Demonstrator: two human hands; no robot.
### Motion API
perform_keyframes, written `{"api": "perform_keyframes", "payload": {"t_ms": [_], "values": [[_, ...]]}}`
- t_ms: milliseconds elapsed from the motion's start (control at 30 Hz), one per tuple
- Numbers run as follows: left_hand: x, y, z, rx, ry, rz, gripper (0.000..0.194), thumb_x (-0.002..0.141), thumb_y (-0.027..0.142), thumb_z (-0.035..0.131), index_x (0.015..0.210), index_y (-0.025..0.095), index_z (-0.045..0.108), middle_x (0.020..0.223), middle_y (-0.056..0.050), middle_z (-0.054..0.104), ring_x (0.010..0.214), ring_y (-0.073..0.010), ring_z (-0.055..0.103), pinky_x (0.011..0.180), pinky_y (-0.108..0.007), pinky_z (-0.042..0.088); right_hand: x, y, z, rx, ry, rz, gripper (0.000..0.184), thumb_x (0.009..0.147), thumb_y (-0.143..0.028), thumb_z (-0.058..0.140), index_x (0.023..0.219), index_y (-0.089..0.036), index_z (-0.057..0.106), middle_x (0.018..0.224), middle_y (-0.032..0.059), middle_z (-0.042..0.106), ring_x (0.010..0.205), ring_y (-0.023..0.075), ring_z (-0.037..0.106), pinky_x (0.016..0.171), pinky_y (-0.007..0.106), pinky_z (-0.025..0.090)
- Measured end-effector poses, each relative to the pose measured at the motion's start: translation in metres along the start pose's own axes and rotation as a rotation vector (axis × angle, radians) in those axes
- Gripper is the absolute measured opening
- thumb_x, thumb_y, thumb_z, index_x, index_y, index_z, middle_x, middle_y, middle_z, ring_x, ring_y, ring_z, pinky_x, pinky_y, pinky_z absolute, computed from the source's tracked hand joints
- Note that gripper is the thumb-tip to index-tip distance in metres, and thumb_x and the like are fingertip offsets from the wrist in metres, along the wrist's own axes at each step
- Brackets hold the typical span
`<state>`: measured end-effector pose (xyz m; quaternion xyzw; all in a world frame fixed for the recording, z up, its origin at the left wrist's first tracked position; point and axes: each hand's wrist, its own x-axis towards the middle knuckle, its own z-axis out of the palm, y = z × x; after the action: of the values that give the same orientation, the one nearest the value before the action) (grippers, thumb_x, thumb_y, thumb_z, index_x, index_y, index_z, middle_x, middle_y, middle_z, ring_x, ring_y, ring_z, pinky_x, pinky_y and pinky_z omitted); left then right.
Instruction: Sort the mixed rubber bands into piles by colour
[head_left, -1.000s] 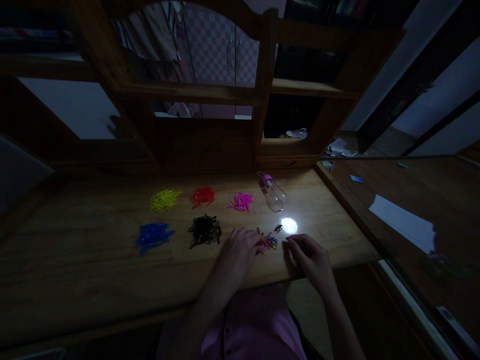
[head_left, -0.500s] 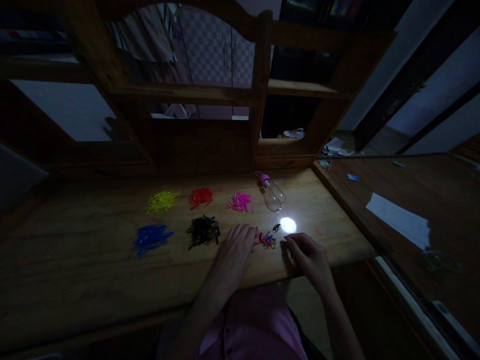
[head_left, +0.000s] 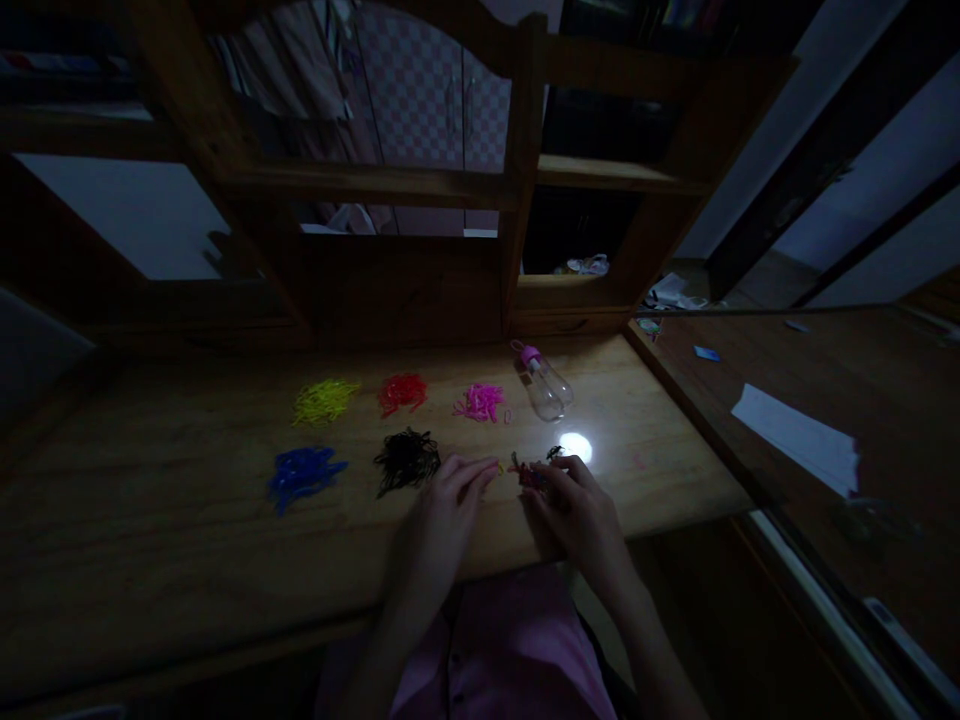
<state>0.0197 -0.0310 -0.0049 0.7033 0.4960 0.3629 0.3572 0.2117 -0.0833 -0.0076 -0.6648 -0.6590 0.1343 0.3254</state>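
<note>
My left hand (head_left: 450, 490) is closed in a pinch just right of the black rubber bands (head_left: 407, 460), with a small yellow rubber band (head_left: 500, 468) at its fingertips. A short gap separates it from a small bunch of mixed-colour rubber bands (head_left: 529, 475) on the wooden desk. My right hand (head_left: 577, 500) has its thumb and fingers closed on the right side of that bunch, hiding part of it. Just beyond those fingers lie a few loose black bands (head_left: 555, 452).
Separate heaps of yellow (head_left: 324, 402), red (head_left: 403, 394), pink (head_left: 481, 402) and blue bands (head_left: 302, 474) lie to the left and behind. A clear bottle with a pink cap (head_left: 547, 388) lies near the back. Bright light glares on the desk (head_left: 576, 447). Shelving rises behind.
My right hand has moved left onto the mixed bunch. My left hand has drawn back left from it, and a small yellow band now shows at its fingertips.
</note>
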Motion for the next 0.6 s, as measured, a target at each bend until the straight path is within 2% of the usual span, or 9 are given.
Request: {"api": "perform_keyframes", "payload": {"t_ms": [133, 300, 433, 600], "values": [[-0.008, -0.003, 0.005, -0.077, -0.038, -0.04, 0.025, 0.094, 0.032, 0.053, 0.108, 0.026, 0.073, 0.095, -0.004, 0.066, 0.086, -0.0174, 0.064, 0.076, -0.027, 0.051, 0.001, 0.001, 0.005, 0.018, 0.011, -0.008, 0.018, 0.092, -0.028, 0.057, 0.103, -0.027, 0.071, 0.102, 0.0067, 0.063, 0.082, 0.0201, 0.066, 0.072, 0.031, 0.052], [-0.008, 0.0, 0.008, -0.182, -0.042, -0.031, 0.024, 0.093, 0.033, 0.056, 0.103, 0.024, 0.075, 0.088, -0.003, 0.066, 0.077, -0.016, 0.062, 0.069, -0.025, 0.05, 0.001, -0.002, -0.001, 0.213, 0.032, 0.021, 0.012, 0.089, -0.024, 0.06, 0.094, -0.025, 0.071, 0.096, 0.0057, 0.065, 0.084, 0.0198, 0.064, 0.071, 0.029, 0.05], [-0.009, -0.001, 0.01, -0.211, -0.039, -0.043, 0.023, 0.092, 0.034, 0.058, 0.103, 0.024, 0.076, 0.088, -0.003, 0.067, 0.079, -0.0163, 0.063, 0.07, -0.025, 0.05, 0.001, -0.005, -0.006, 0.348, 0.067, 0.125, 0.005, 0.084, -0.027, 0.066, 0.085, -0.023, 0.069, 0.09, 0.0048, 0.068, 0.083, 0.0208, 0.064, 0.072, 0.03, 0.05], [-0.011, -0.006, 0.013, -0.233, -0.02, -0.049, 0.024, 0.092, 0.035, 0.058, 0.104, 0.024, 0.075, 0.091, -0.003, 0.068, 0.081, -0.0166, 0.064, 0.073, -0.026, 0.051, 0.003, -0.004, -0.016, 0.534, 0.043, 0.3, 0.015, 0.082, -0.036, 0.069, 0.086, -0.021, 0.068, 0.086, 0.0052, 0.071, 0.079, 0.0211, 0.068, 0.069, 0.03, 0.052]]}}
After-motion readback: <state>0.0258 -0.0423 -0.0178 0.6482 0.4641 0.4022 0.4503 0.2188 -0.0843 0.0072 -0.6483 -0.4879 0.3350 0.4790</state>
